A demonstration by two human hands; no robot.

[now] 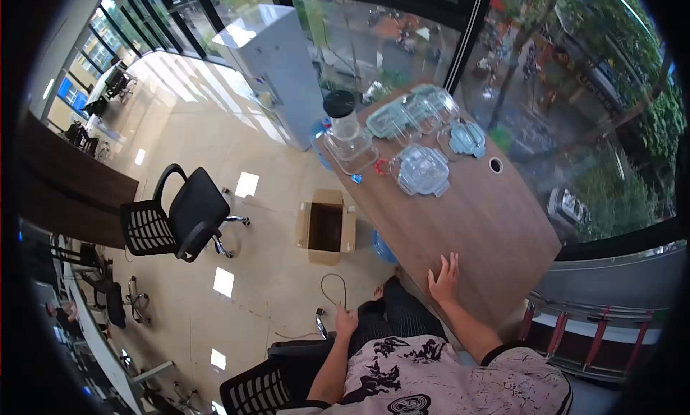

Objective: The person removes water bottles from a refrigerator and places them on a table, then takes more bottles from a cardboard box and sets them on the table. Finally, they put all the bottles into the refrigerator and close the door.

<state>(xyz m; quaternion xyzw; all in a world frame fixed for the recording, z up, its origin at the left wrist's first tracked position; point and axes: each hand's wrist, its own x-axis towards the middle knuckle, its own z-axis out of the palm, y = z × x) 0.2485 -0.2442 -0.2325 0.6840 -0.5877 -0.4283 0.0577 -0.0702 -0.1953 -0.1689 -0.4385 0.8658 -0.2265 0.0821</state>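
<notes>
Thin cord [345,293] loops up from my left grip [346,321], which is closed on it beside my left leg; the loop shows against the tiled floor [266,286]. My right grip [445,277] is open, fingers spread, at the near part of the wooden bench [481,228]. Farther along the bench stand clear containers [422,169] with pale teal lids, a clear jar [346,126] with a black lid, a red ring [381,166] and a small blue piece [356,178]. Left of the bench, an open cardboard box [327,227] sits on the floor, and beyond it a black chair [198,203].
</notes>
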